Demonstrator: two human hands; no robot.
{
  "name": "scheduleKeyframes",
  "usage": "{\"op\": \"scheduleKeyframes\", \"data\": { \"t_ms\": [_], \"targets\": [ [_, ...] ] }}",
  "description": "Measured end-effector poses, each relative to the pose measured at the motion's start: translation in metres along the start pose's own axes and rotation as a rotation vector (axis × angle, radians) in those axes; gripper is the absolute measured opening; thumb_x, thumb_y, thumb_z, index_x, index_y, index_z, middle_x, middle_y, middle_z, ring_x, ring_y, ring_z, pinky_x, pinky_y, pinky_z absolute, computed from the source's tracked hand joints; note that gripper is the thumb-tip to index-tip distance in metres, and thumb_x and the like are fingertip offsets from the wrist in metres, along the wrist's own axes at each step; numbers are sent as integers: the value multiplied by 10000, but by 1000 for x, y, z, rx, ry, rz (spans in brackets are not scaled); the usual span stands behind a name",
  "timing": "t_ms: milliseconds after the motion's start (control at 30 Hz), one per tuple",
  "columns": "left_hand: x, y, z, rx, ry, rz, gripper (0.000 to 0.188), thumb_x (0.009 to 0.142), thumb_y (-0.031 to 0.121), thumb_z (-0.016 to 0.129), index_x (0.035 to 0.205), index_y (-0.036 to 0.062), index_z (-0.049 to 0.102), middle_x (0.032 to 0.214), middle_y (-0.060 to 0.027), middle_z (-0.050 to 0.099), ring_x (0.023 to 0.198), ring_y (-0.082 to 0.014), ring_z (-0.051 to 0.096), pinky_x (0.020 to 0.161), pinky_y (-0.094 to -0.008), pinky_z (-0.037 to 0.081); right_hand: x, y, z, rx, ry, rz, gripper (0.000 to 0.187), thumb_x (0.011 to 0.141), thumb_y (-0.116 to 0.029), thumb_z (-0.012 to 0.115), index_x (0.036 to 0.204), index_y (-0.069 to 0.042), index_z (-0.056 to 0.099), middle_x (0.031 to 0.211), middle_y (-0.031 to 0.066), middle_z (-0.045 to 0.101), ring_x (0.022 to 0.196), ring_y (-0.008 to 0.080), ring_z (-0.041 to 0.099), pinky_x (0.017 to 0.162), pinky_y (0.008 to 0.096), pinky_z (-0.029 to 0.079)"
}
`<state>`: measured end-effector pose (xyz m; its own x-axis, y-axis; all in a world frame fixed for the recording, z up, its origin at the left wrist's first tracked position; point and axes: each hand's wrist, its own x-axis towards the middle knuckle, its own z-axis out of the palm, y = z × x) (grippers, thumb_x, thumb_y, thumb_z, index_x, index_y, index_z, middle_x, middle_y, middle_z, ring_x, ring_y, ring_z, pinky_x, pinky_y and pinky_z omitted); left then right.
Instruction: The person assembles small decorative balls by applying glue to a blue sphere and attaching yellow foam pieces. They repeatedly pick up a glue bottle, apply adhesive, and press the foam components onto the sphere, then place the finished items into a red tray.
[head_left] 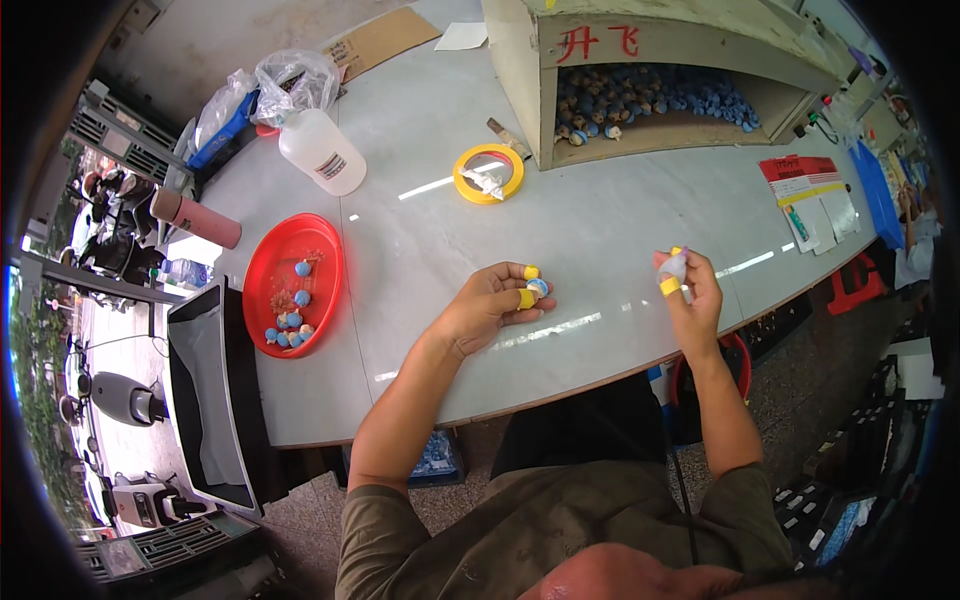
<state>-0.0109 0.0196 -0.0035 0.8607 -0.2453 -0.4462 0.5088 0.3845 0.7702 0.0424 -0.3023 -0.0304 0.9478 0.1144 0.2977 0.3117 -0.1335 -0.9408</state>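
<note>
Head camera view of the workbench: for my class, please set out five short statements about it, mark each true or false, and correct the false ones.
1. The left hand holds a small blue-and-white piece. True.
2. Small blue pieces lie in the red dish. True.
3. The yellow ring lies in the red dish. False: it lies on the table.
4. The right hand is empty. False: it holds a pale object.
5. Yellow bands wrap fingers on both hands. True.

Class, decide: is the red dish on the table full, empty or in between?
In between: a few small blue pieces lie in the red dish, leaving much of its bottom visible.
</note>
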Motion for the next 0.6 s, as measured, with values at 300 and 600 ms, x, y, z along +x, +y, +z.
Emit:
{"op": "scheduleKeyframes", "data": {
  "t_ms": [300, 600],
  "targets": [
    [4, 0, -10, -75, -122, 37, 259, 967, 49, 681, 1210, 39, 594, 1236, -164, 686, 1014, -216, 739, 682, -219, 584, 64, 84, -194, -604, 533, 43, 348, 942, -117, 752, 1245, 2, 632, 1001, 12, 655, 870, 101, 583, 783, 261, 491],
    [1, -1, -10, -56, -26, 21, 299, 951, 56, 709, 1228, 57, 595, 1240, -141, 679, 1031, -244, 733, 797, -256, 621, 49, 91, -185, -875, 852, -156, 389, 899, -108, 775, 1232, 11, 613, 1081, 100, 642, 934, 221, 612, 852, 356, 496]
  ]
}}
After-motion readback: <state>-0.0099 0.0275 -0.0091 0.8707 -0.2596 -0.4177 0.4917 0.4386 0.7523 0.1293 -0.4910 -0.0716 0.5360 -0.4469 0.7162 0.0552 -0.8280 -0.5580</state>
